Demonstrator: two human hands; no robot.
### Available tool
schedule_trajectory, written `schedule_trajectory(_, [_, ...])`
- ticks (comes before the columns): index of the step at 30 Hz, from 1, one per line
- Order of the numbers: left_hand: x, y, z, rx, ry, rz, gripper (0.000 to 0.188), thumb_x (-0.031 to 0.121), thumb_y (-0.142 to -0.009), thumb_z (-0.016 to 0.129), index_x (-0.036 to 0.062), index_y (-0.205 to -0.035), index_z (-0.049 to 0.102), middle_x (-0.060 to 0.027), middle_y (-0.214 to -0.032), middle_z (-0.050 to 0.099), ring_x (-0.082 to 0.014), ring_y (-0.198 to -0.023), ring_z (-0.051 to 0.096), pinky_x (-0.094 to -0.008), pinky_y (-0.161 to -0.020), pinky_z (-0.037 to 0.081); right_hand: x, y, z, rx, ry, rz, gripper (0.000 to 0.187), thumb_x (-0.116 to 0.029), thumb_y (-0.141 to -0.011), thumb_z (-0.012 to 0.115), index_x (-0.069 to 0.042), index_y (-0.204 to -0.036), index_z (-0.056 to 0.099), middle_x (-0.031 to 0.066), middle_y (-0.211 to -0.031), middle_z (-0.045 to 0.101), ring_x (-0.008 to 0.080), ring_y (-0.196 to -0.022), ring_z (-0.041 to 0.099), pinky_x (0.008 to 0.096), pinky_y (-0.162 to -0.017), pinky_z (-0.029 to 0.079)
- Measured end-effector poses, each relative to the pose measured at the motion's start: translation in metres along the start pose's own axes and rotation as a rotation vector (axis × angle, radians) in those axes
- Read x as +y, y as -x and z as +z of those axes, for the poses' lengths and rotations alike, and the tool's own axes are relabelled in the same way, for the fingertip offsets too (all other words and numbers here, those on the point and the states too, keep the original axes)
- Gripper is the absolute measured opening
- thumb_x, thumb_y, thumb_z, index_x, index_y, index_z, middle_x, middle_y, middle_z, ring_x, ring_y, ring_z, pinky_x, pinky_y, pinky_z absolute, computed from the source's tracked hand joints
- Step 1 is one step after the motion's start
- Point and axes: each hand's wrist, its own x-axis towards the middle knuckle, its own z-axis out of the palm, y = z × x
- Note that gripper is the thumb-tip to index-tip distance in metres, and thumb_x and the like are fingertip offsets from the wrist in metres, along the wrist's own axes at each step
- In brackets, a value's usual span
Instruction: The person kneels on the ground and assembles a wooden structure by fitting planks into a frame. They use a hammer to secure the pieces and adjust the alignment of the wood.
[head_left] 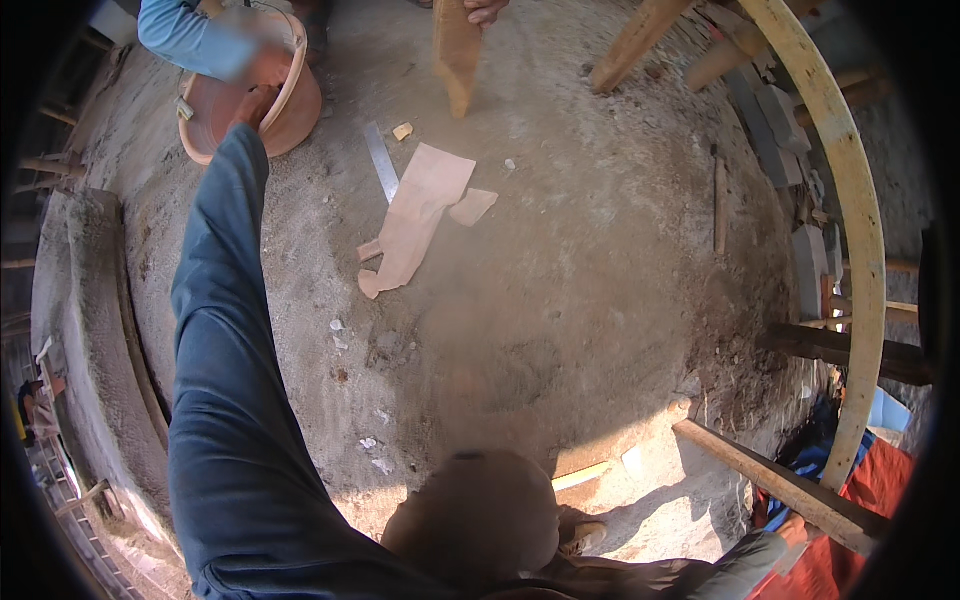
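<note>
My left arm, in a dark blue sleeve, reaches far forward to a pinkish-brown tub [300,112] at the upper left. At its thick, pale rim is my left hand [256,104], with the fingers closed on the edge. The tub is tilted, and its inside shows in part. Close by, another person's light blue sleeve [180,40] comes in over the tub; the area beside it is blurred. My right hand does not show.
Pinkish flat scraps [425,200] and a grey metal strip [381,162] lie on the dusty ground. Another person's hand [485,10] rests at a wooden plank [458,60]. A curved pole [862,200], a beam [770,480] and red cloth [880,480] stand at right; a low wall [85,300] is at left.
</note>
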Motion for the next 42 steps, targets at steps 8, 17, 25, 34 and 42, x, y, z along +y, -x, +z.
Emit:
schedule_trajectory(8, [-0.004, -0.028, 0.018, 0.023, -0.026, -0.014, 0.054, 0.042, -0.101, 0.054, 0.0198, -0.151, 0.056, -0.0096, -0.165, 0.045, -0.0277, -0.150, 0.043, -0.0415, -0.114, 0.042, 0.000, 0.000, 0.005, -0.007, 0.033, -0.006, 0.044, -0.032, -0.090, 0.065, -0.006, -0.125, 0.072, 0.0126, -0.130, 0.072, 0.0316, -0.124, 0.066, 0.0525, -0.110, 0.049])
schedule_trajectory(17, [0.025, 0.010, 0.009, -0.199, -0.662, 0.348, 0.053, 0.035, -0.112, 0.029, 0.0194, -0.162, 0.037, -0.0002, -0.172, 0.031, -0.0216, -0.161, 0.021, -0.0680, -0.123, 0.018, -0.005, 0.006, 0.002, -0.007, 0.007, -0.005, 0.044, -0.032, -0.089, 0.065, -0.006, -0.125, 0.072, 0.0126, -0.130, 0.072, 0.0317, -0.125, 0.065, 0.0529, -0.110, 0.048])
schedule_trajectory(25, [0.033, 0.019, 0.011, -0.217, -0.828, 0.363, 0.053, 0.034, -0.114, 0.019, 0.0255, -0.163, 0.034, -0.0017, -0.175, 0.023, -0.0301, -0.160, 0.024, -0.0589, -0.127, 0.028, -0.014, 0.005, -0.011, -0.004, -0.061, 0.011, 0.044, -0.031, -0.089, 0.065, -0.006, -0.125, 0.072, 0.0126, -0.130, 0.072, 0.0317, -0.125, 0.065, 0.0532, -0.111, 0.048])
schedule_trajectory(34, [0.028, 0.021, 0.035, -0.265, -0.806, 0.435, 0.056, 0.029, -0.112, 0.038, 0.0291, -0.167, 0.030, 0.0052, -0.175, 0.025, -0.0194, -0.164, 0.011, -0.0573, -0.131, 0.016, -0.014, 0.012, 0.009, -0.052, -0.179, 0.041, 0.044, -0.031, -0.089, 0.065, -0.006, -0.125, 0.072, 0.0127, -0.131, 0.072, 0.0318, -0.125, 0.065, 0.0535, -0.111, 0.047])
schedule_trajectory(42, [0.056, 0.042, 0.038, 0.011, -0.251, 0.379, 0.035, 0.031, -0.104, 0.053, 0.0155, -0.134, 0.063, -0.0136, -0.143, 0.061, -0.0318, -0.137, 0.055, -0.0568, -0.112, 0.040, -0.044, -0.001, -0.032, 0.013, -0.209, 0.011, 0.044, -0.030, -0.089, 0.066, -0.006, -0.125, 0.072, 0.0127, -0.131, 0.072, 0.0319, -0.126, 0.065, 0.0539, -0.112, 0.047])
